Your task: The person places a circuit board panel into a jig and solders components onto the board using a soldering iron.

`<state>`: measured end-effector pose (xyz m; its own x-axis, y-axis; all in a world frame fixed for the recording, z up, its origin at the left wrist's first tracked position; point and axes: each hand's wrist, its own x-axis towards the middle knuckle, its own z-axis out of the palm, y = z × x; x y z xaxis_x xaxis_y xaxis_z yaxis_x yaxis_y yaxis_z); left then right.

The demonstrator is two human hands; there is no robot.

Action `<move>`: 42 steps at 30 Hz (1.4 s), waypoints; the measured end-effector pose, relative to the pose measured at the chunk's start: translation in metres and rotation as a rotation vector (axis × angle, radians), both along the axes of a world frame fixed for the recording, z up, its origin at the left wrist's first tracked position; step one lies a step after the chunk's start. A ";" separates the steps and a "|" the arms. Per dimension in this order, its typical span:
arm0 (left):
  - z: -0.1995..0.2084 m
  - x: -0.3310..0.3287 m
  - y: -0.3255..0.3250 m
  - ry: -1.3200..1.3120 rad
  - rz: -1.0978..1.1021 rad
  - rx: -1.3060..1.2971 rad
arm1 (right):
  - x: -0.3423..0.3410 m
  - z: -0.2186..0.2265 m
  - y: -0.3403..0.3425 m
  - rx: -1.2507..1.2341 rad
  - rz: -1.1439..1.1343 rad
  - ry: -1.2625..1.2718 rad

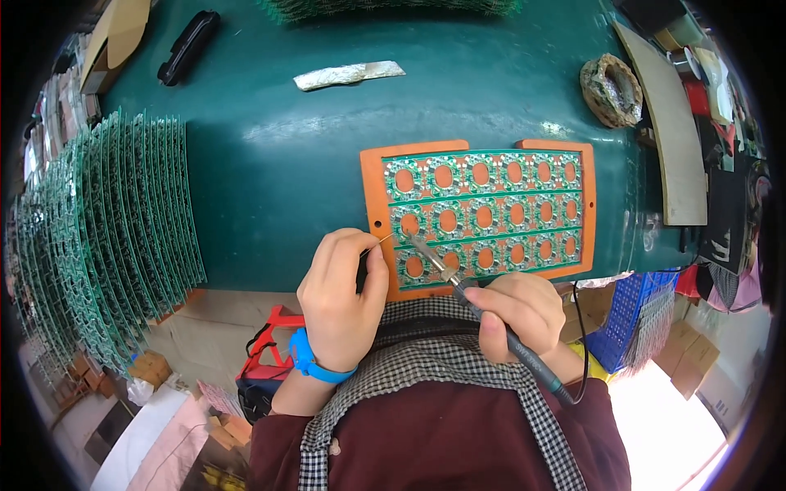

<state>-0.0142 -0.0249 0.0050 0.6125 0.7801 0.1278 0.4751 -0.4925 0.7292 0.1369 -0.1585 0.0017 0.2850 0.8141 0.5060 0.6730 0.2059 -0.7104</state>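
Note:
A green circuit board panel (499,196) with rows of round cutouts lies in an orange holding frame (375,184) at the table's near edge. My right hand (524,315) grips a soldering iron (471,290), its tip touching or just above the left part of the panel, between the middle and bottom rows. Just left of the frame, my left hand (342,274) pinches a thin solder wire (385,239) between thumb and forefinger. The wire's end points toward the iron's tip. Whether wire and tip meet is too small to tell.
Stacked green circuit boards (123,221) stand on edge at the left, with more boards (393,6) at the far edge. A crumpled silvery strip (350,75), a black elongated object (188,47) and a rough stone-like bowl (612,90) lie beyond the frame. The iron's cord (583,327) hangs at right.

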 end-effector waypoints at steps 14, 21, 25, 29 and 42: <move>0.003 0.001 0.010 0.012 -0.062 0.109 | 0.004 0.004 0.005 -0.002 0.012 -0.087; -0.001 0.017 0.024 -0.044 0.014 0.034 | 0.013 0.009 0.025 -0.038 -0.089 -0.041; -0.007 0.024 0.027 -0.040 0.023 0.069 | 0.013 0.004 0.033 -0.031 -0.090 0.025; -0.003 0.025 0.027 -0.040 0.017 0.043 | 0.011 0.003 0.034 -0.032 -0.079 0.004; 0.005 0.010 0.023 0.040 0.030 -0.014 | 0.040 0.030 0.003 0.003 -0.419 -0.203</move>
<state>-0.0037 -0.0014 0.0097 0.5934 0.7996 0.0926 0.5179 -0.4674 0.7165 0.1769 -0.1556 0.0321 0.4842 0.6480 0.5879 0.8238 -0.1114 -0.5558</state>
